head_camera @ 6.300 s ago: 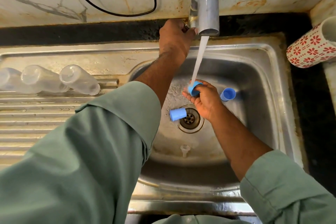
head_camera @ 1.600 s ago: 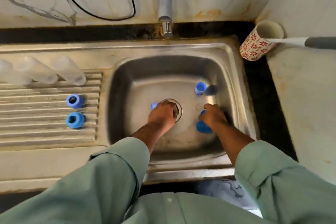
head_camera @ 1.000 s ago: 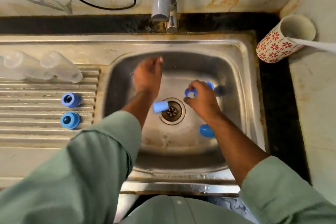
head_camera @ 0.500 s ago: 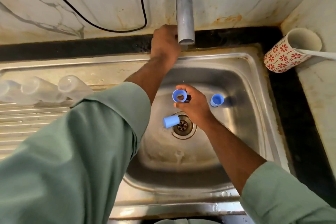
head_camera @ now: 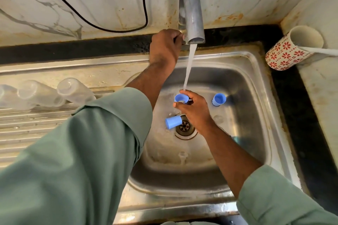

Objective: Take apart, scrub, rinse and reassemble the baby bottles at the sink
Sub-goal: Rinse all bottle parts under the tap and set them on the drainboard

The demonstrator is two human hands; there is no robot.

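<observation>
A steel sink [head_camera: 256,97] with a ribbed drainboard [head_camera: 36,129] to its left is set into the worktop [head_camera: 321,97]. Three clear bottle bodies [head_camera: 73,91] are laid on their sides at the back of the drainboard, long axes running roughly from back-left to front-right; which ends are the open mouths cannot be told.

Water is seen running from the tap spout [head_camera: 192,9] into the basin. The tap handle below and beside the spout is gripped by the left hand [head_camera: 164,47], fingers curled round it.

A patterned mug [head_camera: 290,51] is lying tilted at the right rear corner, mouth toward the camera, a white handle projecting from it.

A blue bottle part [head_camera: 181,98] is pinched by the right hand [head_camera: 195,111] directly under the stream, its open end turned upward toward the spout.

A second blue cap [head_camera: 219,99] stands upright on the basin floor to the right, opening up. A third blue cap [head_camera: 173,122] lies on its side just left of the drain [head_camera: 185,128], long axis roughly left-right, tilted slightly.
</observation>
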